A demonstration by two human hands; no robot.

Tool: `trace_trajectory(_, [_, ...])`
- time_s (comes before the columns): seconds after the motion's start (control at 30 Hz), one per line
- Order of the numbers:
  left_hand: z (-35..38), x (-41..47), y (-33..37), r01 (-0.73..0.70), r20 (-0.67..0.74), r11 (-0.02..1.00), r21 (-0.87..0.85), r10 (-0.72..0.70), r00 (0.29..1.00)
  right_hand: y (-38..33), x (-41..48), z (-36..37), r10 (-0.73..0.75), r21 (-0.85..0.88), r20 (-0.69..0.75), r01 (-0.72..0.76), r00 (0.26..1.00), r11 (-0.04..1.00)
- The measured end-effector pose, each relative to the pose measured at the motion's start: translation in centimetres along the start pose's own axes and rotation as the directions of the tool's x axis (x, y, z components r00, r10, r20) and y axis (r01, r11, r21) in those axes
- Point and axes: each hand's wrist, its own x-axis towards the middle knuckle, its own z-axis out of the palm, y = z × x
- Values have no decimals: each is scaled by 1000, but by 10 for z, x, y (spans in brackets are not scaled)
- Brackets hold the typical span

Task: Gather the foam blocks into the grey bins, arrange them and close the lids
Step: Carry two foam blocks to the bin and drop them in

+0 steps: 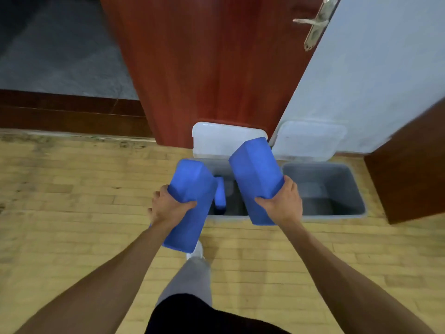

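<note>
- My left grip is closed round the middle of the left block, thumb across the near face and fingers curled behind. I use the whole hand because foam this bulky would likely twist out of a pinch.
- My right grip holds the right block the same way, with the thumb lying across its front.
- Both blocks are in the air and tilted, their top ends leaning away from me toward the bins. I judge that angle suits feeding them in end first.
- From here they cover most of the left bin, and their lower ends hang over the floor on my side.
- In the part of that bin I can see, a third block stands on end toward its left side, with dark bottom showing beside it.
- The right bin sits just beside it, and I see nothing blue inside.
- Both lids are swung up and back, one against the door and one against the wall, which keeps the mouths open for loading.
- I judge this to be the gathering step, with arranging and closing not yet done. Setting these two upright next to the third should pack them neatly.
</note>
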Motion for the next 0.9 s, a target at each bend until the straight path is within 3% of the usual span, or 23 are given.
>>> trace_trajectory(0.17, [0, 94, 25, 73, 67, 992, 99, -80, 995, -39, 66, 38, 115, -41, 82, -112, 990, 993])
trace_trajectory(0.33, [35, 175, 64, 81, 80, 995, 61, -86, 993, -37, 139, 75, 201, -23, 89, -199, 976, 980])
trace_trajectory(0.47, [115, 251, 63, 54, 119, 994, 99, -65, 991, 4, 208, 146, 259, -103, 129, -247, 957, 963])
trace_trajectory(0.63, [247, 352, 5, -61, 91, 966, 252, 39, 995, 79, 295, 285, 287, -183, 205, -252, 936, 950])
trace_trajectory(0.77, [333, 414, -45, -23, 15, 929, 370, 19, 1000, 132, 336, 383, 285, -301, 261, -203, 922, 932])
trace_trajectory(0.9, [391, 449, -74, -1, 37, 922, 388, -15, 999, 163, 357, 446, 315, -328, 311, -210, 897, 921])
